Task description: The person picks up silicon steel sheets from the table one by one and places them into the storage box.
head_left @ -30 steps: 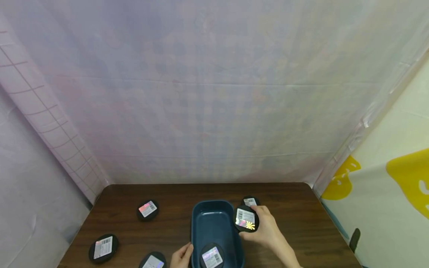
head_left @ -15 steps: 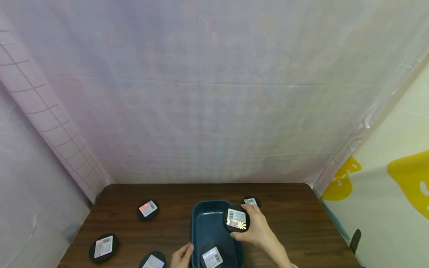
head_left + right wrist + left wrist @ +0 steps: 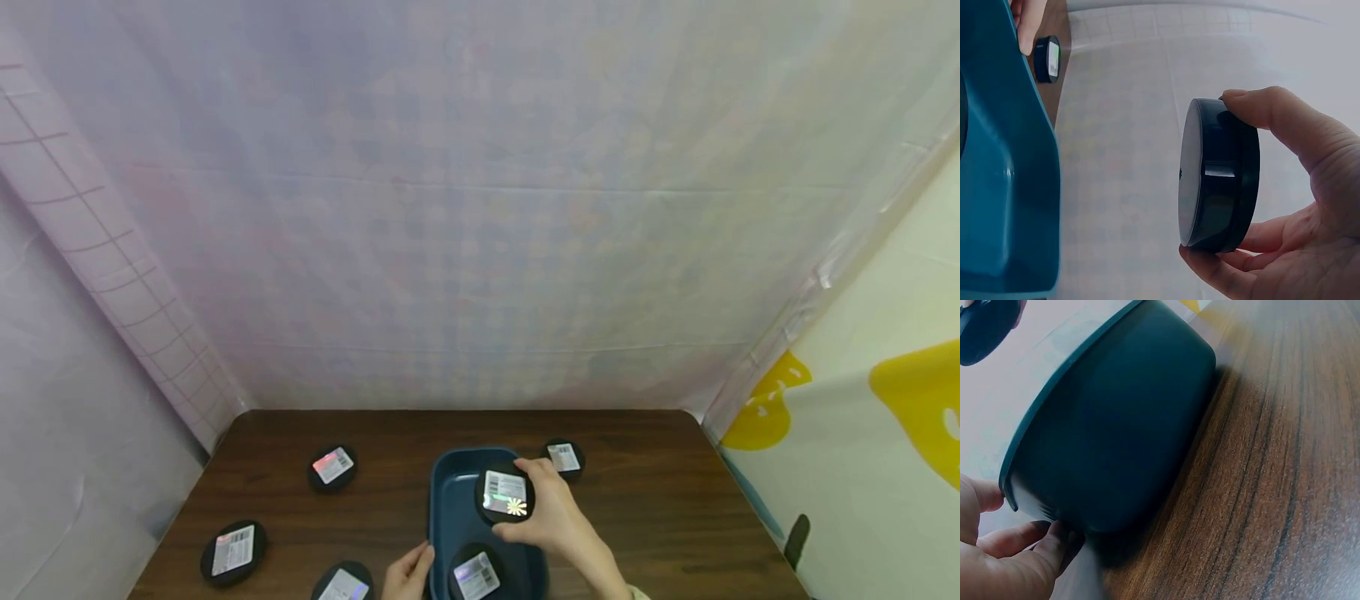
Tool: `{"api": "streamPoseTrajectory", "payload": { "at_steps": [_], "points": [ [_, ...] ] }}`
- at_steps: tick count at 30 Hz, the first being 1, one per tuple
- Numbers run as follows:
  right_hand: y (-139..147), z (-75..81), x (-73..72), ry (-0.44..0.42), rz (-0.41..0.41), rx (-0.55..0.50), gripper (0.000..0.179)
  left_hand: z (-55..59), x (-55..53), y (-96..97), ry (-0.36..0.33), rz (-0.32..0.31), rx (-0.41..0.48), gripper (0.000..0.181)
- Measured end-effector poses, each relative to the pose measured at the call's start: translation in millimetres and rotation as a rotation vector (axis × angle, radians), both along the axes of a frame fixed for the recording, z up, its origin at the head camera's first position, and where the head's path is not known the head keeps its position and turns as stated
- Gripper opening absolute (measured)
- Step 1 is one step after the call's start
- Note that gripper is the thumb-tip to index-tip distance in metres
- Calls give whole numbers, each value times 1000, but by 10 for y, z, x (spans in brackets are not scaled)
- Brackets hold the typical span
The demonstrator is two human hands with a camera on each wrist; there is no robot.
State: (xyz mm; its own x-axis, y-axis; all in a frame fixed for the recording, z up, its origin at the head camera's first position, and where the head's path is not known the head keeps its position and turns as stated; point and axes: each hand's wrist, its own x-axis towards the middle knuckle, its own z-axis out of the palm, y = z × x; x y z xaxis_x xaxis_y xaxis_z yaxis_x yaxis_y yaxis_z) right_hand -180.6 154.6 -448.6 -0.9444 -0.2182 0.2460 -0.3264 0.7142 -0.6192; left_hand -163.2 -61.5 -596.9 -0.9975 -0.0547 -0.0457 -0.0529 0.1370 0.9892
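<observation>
A flat round black container with a barcode label [image 3: 491, 500] is held by its edges between the thumb and fingers of my right hand [image 3: 547, 512]. It hangs above the dark blue rectangular bin [image 3: 453, 504]; in the right wrist view the container [image 3: 1222, 181] is clear of the bin wall [image 3: 1054, 206]. Inside the bin, towards the near end, lies a second such container [image 3: 476, 573]. My left hand [image 3: 407, 573] holds the bin's left side; the left wrist view has its fingers [image 3: 1016, 540] at the rim and lower wall.
On the brown wooden table [image 3: 637, 517] lie more black labelled containers: one behind my right hand [image 3: 564, 458], and to the left a far one [image 3: 332, 468], an outer one [image 3: 233, 553] and a near one [image 3: 342, 583]. Cloth-covered walls [image 3: 465, 250] surround the table.
My right hand has carried its container leftward from the bin's right edge to over the bin, uncovering the container behind it. The left hand stays on the bin.
</observation>
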Motion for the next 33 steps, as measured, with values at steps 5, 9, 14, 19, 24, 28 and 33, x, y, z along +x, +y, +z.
{"api": "streamPoseTrajectory", "payload": {
  "at_steps": [5, 9, 14, 19, 24, 28, 33],
  "points": [
    [-55, -25, -7, -4, 46, 4, 83, 8, -11, -8, -10, -21, -5, 38],
    [-115, -67, -30, 5, 65, 30, 83, 11, -11, -8, -9, -24, 3, 38],
    [-180, -118, -55, -13, 99, 70, 83, 16, 0, 0, -8, -22, 33, 39],
    [-212, -169, -74, -55, 144, 110, 83, 19, -3, -4, 0, -37, 41, 40],
    [-223, -264, -90, -56, 194, 170, 84, 19, -6, -5, 2, -44, 51, 38],
    [-237, -342, -95, -43, 225, 216, 82, 17, -10, -8, 9, -46, 21, 37],
    [-269, -410, -74, -49, 261, 268, 80, 24, -12, -7, 1, -44, -17, 38]
  ]
}}
